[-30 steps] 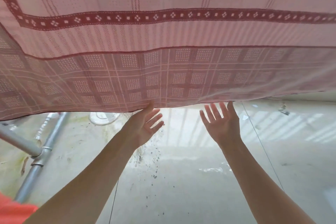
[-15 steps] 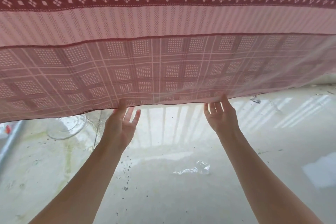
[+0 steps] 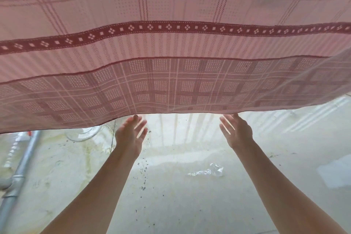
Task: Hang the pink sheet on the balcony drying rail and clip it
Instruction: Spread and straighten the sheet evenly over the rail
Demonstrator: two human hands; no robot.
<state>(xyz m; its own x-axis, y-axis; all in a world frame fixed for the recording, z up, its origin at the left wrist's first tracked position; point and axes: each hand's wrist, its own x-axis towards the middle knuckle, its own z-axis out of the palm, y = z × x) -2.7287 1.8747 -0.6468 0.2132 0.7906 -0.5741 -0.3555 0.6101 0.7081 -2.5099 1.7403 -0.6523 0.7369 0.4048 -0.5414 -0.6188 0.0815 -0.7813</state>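
Pink sheet point(image 3: 171, 47) hangs spread overhead, its lower hem just above both hands' fingertips. Left hand point(image 3: 131, 137) and right hand point(image 3: 236, 133) reach up, fingers spread, gripping nothing. Below them, wet floor point(image 3: 171, 205) with crumpled plastic point(image 3: 209, 171).

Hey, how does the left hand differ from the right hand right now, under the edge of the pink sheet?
The left hand sits slightly lower, with a gap below the pink sheet; the right hand reaches up so its fingertips meet the hem. The left hand is over the speckled floor near a grey pipe; the right is above a crumpled clear wrapper. Both are open, fingers spread, gripping nothing.
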